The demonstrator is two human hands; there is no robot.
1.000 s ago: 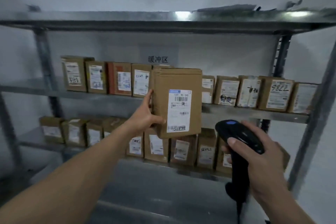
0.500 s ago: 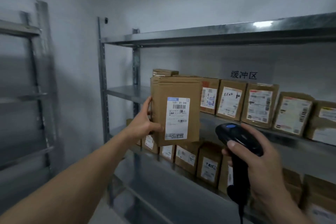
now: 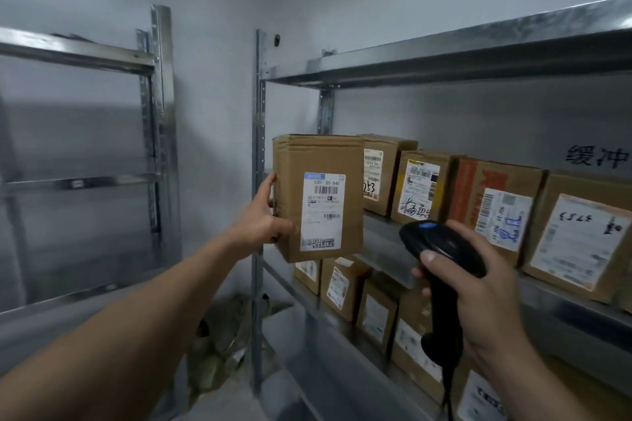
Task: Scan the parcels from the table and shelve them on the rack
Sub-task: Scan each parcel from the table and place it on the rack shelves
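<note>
My left hand [image 3: 261,215] grips a brown cardboard parcel [image 3: 318,196] by its left edge, held upright with its white shipping label facing me. The parcel is raised at the left end of the metal rack's [image 3: 444,58] middle shelf, just left of the row of shelved parcels [image 3: 496,202]. My right hand [image 3: 478,290] holds a black handheld barcode scanner [image 3: 441,249] by its handle, lower and to the right of the parcel, its head pointing up and left.
Another row of labelled parcels [image 3: 376,311] stands on the lower shelf. A second metal rack [image 3: 154,147] stands to the left along the wall. Crumpled material [image 3: 219,345] lies on the floor in the corner between the racks.
My view has swung to the left along the rack, bringing the rack's left end and the neighbouring rack into sight. The parcel and scanner stay held in the same way.
</note>
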